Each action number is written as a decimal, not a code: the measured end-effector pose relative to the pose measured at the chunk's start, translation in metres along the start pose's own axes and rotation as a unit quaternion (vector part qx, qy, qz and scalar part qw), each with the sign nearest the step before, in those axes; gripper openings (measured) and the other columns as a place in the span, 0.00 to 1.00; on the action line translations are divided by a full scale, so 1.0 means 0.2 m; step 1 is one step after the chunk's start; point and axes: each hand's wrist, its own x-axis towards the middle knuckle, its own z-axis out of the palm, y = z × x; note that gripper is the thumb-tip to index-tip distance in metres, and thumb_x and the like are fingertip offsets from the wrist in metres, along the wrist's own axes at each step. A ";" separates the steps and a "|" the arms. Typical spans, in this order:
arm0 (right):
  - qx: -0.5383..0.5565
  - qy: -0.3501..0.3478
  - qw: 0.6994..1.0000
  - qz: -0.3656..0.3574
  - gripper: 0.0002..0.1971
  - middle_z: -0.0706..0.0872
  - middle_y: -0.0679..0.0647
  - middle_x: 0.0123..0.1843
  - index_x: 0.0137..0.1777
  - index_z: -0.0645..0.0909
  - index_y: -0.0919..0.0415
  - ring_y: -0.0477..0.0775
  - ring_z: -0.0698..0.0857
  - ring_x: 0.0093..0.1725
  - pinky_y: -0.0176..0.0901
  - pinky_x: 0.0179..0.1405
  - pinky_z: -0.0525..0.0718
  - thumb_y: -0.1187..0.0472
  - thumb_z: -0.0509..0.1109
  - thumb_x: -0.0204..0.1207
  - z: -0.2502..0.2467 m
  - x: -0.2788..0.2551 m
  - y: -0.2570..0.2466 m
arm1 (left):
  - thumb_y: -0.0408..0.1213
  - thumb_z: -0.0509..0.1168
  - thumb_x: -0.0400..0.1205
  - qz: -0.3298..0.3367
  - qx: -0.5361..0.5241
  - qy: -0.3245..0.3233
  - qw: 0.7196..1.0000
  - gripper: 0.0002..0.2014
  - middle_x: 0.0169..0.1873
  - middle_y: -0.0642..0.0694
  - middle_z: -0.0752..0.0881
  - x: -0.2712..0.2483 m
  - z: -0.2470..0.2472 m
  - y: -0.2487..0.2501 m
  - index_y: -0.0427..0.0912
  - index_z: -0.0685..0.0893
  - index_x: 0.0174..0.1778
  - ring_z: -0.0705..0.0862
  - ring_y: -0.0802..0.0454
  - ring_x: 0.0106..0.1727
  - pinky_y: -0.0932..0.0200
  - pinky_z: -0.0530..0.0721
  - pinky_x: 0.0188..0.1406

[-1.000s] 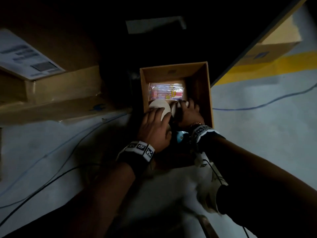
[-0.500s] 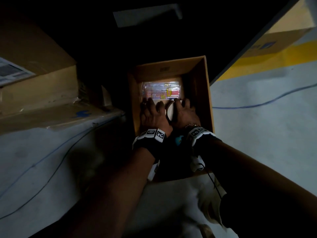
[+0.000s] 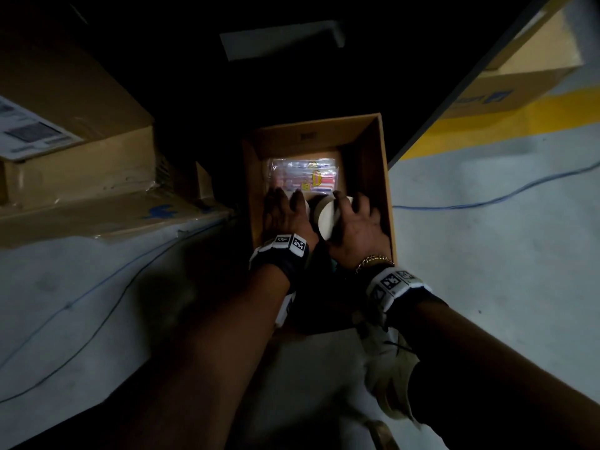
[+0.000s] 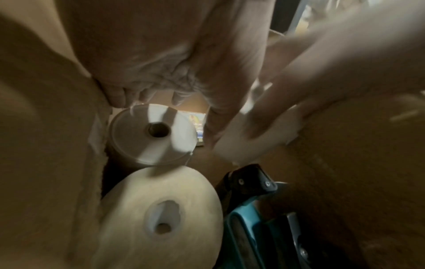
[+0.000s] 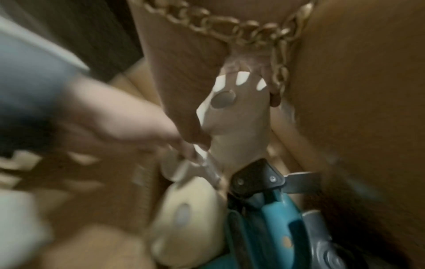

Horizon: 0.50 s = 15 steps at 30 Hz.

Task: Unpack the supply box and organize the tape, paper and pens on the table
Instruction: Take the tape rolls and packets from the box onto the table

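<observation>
An open cardboard supply box (image 3: 385, 177) stands on the floor. Against its far wall lies a clear packet of pens (image 3: 305, 177). My left hand (image 3: 285, 204) reaches into the box, its fingers curled over the far rim of a white paper roll (image 4: 151, 134) with the thumb at its side. To the right, my right hand (image 3: 352, 207) grips a second white roll (image 3: 328, 219), tipped on edge with its flat face to the left. Nearer my wrists a larger cream roll (image 4: 161, 209) lies beside a teal tape dispenser (image 4: 253, 218).
A big cardboard carton with a shipping label (image 3: 74, 151) stands on the left. Another carton (image 3: 519, 76) sits at the far right by a yellow floor stripe (image 3: 487, 125). Thin cables (image 3: 487, 203) cross the grey floor. The area beyond the box is dark.
Both hands have gone deeper into the box. The right hand has closed on a white roll and tipped it on edge; the left hand has shifted onto the roll beside it.
</observation>
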 end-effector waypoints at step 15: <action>0.004 0.095 0.994 -0.050 0.53 0.61 0.55 0.78 0.81 0.55 0.42 0.64 0.68 0.71 0.58 0.54 0.84 0.42 0.76 0.56 -0.13 -0.36 0.07 | 0.52 0.54 0.85 -0.019 -0.021 0.023 0.999 0.31 0.84 0.34 0.45 0.03 0.04 0.03 0.49 0.54 0.84 0.46 0.29 0.83 0.34 0.48 0.81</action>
